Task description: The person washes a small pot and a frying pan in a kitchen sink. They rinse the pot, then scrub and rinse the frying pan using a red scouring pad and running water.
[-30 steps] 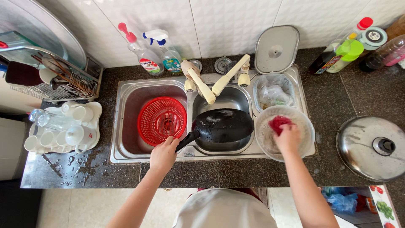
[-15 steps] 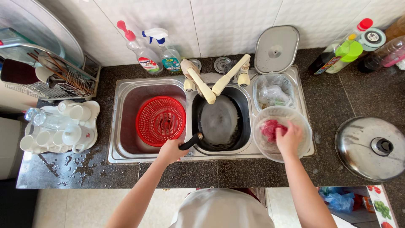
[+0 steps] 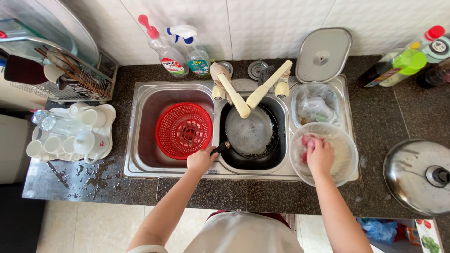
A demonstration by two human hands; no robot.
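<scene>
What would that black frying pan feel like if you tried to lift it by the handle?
Probably front-heavy: the left hand grips only the short handle of the black frying pan, so its wide body may tip downward. It looks wet and filmy inside, so it is likely slippery. It looks like rigid metal, so it should stay stiff.

my left hand [image 3: 200,160] reaching forward, fingers curled in a tight grip | right hand [image 3: 320,155] palm down, fingers bent | both forearms bare
</scene>
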